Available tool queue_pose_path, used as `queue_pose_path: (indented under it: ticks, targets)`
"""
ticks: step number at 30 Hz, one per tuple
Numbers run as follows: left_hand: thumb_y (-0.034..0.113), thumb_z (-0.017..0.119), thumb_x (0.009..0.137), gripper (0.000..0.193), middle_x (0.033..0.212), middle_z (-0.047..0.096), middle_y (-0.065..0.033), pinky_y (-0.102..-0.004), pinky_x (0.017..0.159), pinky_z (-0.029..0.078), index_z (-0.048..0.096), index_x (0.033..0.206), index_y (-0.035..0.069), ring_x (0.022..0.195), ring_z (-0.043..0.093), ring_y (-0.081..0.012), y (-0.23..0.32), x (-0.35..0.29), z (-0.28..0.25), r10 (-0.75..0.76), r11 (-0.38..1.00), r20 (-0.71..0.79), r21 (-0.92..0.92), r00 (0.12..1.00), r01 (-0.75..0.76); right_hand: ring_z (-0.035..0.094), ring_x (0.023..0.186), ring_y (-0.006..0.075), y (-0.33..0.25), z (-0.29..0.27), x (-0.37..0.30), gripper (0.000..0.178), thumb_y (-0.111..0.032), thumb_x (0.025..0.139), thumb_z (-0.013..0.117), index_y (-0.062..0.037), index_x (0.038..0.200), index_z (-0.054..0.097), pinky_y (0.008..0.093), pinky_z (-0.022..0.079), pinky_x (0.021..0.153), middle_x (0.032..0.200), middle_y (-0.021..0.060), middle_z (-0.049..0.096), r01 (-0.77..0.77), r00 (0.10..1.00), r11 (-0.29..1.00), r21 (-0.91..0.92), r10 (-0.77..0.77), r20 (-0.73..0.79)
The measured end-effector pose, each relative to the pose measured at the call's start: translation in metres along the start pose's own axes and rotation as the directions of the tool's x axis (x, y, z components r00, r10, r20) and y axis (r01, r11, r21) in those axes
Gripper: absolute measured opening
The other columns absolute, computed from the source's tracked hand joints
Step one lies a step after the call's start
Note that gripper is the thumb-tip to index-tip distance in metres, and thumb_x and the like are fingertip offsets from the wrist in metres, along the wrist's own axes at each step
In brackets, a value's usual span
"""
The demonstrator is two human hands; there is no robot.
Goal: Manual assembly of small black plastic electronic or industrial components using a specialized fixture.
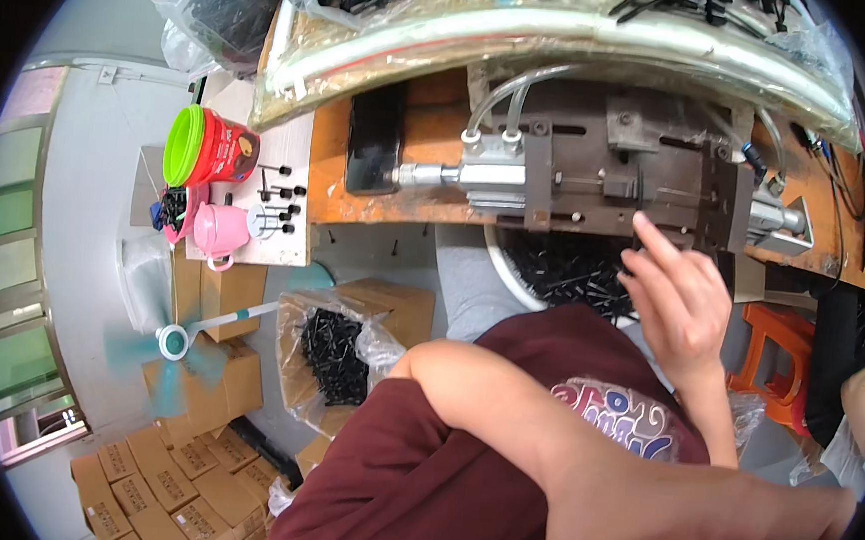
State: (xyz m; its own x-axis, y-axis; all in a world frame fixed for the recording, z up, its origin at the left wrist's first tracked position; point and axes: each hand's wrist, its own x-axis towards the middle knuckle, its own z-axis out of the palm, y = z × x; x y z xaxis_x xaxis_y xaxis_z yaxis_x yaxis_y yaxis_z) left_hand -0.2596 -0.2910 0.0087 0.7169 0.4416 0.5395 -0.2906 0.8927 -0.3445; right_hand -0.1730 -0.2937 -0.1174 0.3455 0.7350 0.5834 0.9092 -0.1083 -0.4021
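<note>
Right grip (689, 306) hovering released, fingers loosely bent; metal fixture (592, 146) sitting on counter (433, 125) just beyond its fingertips. Black parts (563, 269) lying left of right grip. Left grip (706, 525) showing nearer camera; cannot tell whether clenched.

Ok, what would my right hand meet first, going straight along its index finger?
Probably the small metal block on the dark fixture, just ahead of your right hand, though depth is unclear.

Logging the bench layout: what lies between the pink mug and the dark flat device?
Between them, the head view shows a pale container and several small black parts.
</note>
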Motion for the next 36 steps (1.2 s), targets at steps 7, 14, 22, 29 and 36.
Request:
queue_pose_path:
  ticks: [7,14,22,29,36]
  targets:
    - [0.005,0.060,0.090,0.040,0.114,0.062,-0.0132,-0.0263,0.070,0.052,0.050,0.127,-0.008,0.090,0.065,-0.0180,0.035,0.016,-0.030,-0.238,0.933,0.318,0.339,0.917,0.125,0.068,0.080,0.0236,0.000,-0.009,0.006,0.027,0.001,0.064,0.079,0.0027,0.089,0.071,0.0343,0.052,0.074,0.116,0.0183,0.070,0.048,0.996,0.996,0.073,-0.042,-0.076]
    - [-0.008,0.062,0.082,0.019,0.095,0.065,-0.0125,-0.0290,0.070,0.053,0.066,0.100,-0.004,0.084,0.065,-0.0204,0.137,0.031,-0.021,-0.136,-0.324,-0.072,0.946,0.988,0.024,0.068,0.108,0.0345,0.003,-0.026,-0.004,0.033,0.005,0.067,0.083,0.0049,0.097,0.070,0.0385,0.059,0.090,0.123,0.0269,0.064,-0.159,0.950,0.896,0.415,0.254,-0.183]
    - [0.007,0.069,0.093,0.019,0.097,0.074,-0.0093,-0.0233,0.074,0.057,0.069,0.109,-0.004,0.087,0.069,-0.0107,0.156,0.009,-0.043,-0.011,0.009,-0.767,0.642,0.642,0.767,0.062,0.106,0.0277,0.003,-0.028,0.002,0.037,-0.013,0.059,0.091,-0.0088,0.092,0.074,0.0385,0.052,0.088,0.118,0.0105,0.070,-0.028,0.982,0.918,0.397,0.099,-0.161]
    - [0.000,0.071,0.088,0.013,0.093,0.075,-0.0079,-0.0226,0.068,0.057,0.073,0.100,-0.003,0.076,0.071,-0.0102,0.161,-0.001,-0.039,0.039,-0.277,-0.610,0.754,0.791,0.595,0.062,0.087,0.0102,-0.007,-0.023,0.013,0.029,-0.004,0.087,0.072,0.0036,0.115,0.067,0.0234,0.050,0.074,0.105,0.0085,0.065,-0.337,0.830,0.363,0.869,0.551,0.092]
    - [-0.001,0.070,0.085,0.014,0.083,0.074,-0.0071,-0.0229,0.065,0.056,0.073,0.099,-0.003,0.070,0.070,-0.0085,0.160,0.001,-0.029,0.072,-0.506,-0.505,0.725,0.860,0.468,0.055,0.061,0.0045,0.000,-0.022,0.038,0.017,-0.012,0.097,0.065,0.0021,0.104,0.073,0.0193,0.044,0.057,0.088,0.0064,0.069,-0.477,0.760,0.074,0.876,0.536,0.368]
